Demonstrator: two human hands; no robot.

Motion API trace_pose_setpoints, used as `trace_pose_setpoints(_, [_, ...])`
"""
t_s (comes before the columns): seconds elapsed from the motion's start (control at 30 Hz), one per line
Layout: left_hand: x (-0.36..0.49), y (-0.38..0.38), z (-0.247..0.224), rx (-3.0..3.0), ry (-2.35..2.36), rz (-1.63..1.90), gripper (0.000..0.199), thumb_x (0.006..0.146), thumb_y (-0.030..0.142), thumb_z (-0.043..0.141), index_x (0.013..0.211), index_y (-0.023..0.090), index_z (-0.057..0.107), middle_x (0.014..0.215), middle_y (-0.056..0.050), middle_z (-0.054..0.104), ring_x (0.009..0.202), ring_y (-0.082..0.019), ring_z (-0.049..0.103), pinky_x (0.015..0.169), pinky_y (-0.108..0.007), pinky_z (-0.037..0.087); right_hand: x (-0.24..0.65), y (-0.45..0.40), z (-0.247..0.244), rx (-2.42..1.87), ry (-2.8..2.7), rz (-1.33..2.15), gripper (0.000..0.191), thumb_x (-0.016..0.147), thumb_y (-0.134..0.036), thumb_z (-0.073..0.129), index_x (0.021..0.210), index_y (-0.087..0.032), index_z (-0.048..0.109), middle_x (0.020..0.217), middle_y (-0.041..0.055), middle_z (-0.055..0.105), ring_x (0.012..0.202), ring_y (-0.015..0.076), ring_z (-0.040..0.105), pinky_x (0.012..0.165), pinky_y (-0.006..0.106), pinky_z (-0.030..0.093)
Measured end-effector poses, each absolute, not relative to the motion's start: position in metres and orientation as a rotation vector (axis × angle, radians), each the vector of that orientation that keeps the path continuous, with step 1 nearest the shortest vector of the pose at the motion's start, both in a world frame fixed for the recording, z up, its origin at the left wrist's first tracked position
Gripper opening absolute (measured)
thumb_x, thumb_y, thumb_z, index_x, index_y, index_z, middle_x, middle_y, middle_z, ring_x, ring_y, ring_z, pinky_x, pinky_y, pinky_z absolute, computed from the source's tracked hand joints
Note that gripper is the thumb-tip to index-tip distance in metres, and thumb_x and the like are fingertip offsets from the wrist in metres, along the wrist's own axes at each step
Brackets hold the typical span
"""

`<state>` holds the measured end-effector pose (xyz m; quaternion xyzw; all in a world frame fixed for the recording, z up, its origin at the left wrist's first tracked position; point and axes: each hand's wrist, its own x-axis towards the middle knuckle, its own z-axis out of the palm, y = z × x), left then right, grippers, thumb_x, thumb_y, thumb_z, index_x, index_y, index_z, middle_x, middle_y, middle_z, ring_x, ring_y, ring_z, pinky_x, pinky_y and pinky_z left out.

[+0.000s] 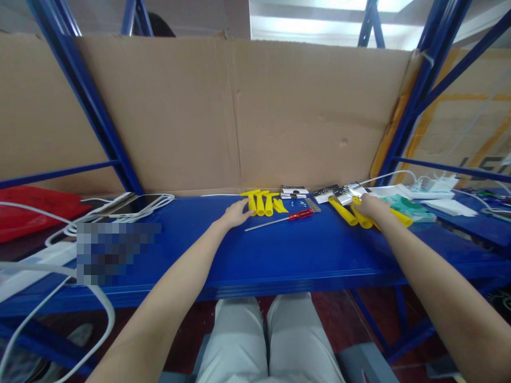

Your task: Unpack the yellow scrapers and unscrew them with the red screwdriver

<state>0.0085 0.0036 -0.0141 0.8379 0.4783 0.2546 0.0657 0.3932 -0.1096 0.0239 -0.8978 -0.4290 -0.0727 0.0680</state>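
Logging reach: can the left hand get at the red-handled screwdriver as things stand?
Probably yes: the left hand is beside the yellow pieces, and the screwdriver lies close by to its right, with nothing visible on top of it.

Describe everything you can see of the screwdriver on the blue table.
The screwdriver has a red, plastic-looking handle and a long, thin, metallic-looking shaft. It lies flat on the blue table, nearer the person than the yellow pieces, its handle to the right and its tip pointing left and slightly toward the person. The left hand is near the tip; neither hand holds it. The tip's shape is too small to tell.
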Motion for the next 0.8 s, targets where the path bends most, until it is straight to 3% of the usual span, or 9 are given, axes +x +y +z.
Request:
trace_pose_setpoints(0.23, [0.008,-0.007,-0.003,2.500,1.456,0.994,0.046,0.080,0.026,0.051,0.124,0.014,0.050,0.126,-0.011,0.057,0.118,-0.021,0.050,0.101,-0.031,0.035,0.391,-0.106,0.043,-2.554,-1.251,-0.291,0.039,0.077,-0.023,0.052,0.112,-0.008,0.058,0.110,0.0222,0.061,0.101,0.0305,0.059,0.077,0.038,0.045])
trace_pose_setpoints(0.37, [0.010,-0.011,0.002,2.439,1.398,1.187,0.041,0.081,0.024,0.048,0.120,0.011,0.052,0.123,-0.013,0.058,0.115,-0.020,0.052,0.100,-0.032,0.036,0.362,-0.101,0.068,-2.183,-1.304,-0.400,0.036,0.077,-0.030,0.054,0.107,-0.012,0.062,0.104,0.0182,0.065,0.095,0.0283,0.060,0.076,0.036,0.045])
trace_pose_setpoints(0.5, [0.016,-0.018,0.004,2.377,1.305,1.284,0.040,0.084,0.029,0.045,0.120,0.013,0.051,0.121,-0.012,0.058,0.111,-0.019,0.055,0.096,-0.033,0.040,0.305,-0.085,0.081,-1.787,-1.454,-0.277,0.035,0.074,-0.029,0.056,0.105,-0.014,0.062,0.099,0.0118,0.067,0.091,0.0234,0.062,0.076,0.031,0.046])
trace_pose_setpoints(0.67, [0.026,-0.032,0.007,2.460,1.167,1.256,0.045,0.082,0.034,0.049,0.123,0.015,0.051,0.127,-0.011,0.055,0.118,-0.021,0.049,0.101,-0.036,0.035,0.238,-0.059,0.063,-1.477,-1.594,-0.113,0.026,0.075,-0.024,0.055,0.099,-0.017,0.063,0.096,0.0080,0.069,0.088,0.0198,0.063,0.076,0.030,0.047])
trace_pose_setpoints(0.8, [0.029,-0.036,0.007,2.494,1.041,1.215,0.039,0.080,0.032,0.052,0.116,0.016,0.056,0.122,-0.009,0.059,0.113,-0.022,0.053,0.098,-0.036,0.038,0.214,-0.051,0.030,-1.451,-1.713,-0.075,0.024,0.077,-0.023,0.055,0.100,-0.018,0.061,0.098,0.0083,0.069,0.092,0.0200,0.063,0.081,0.031,0.046])
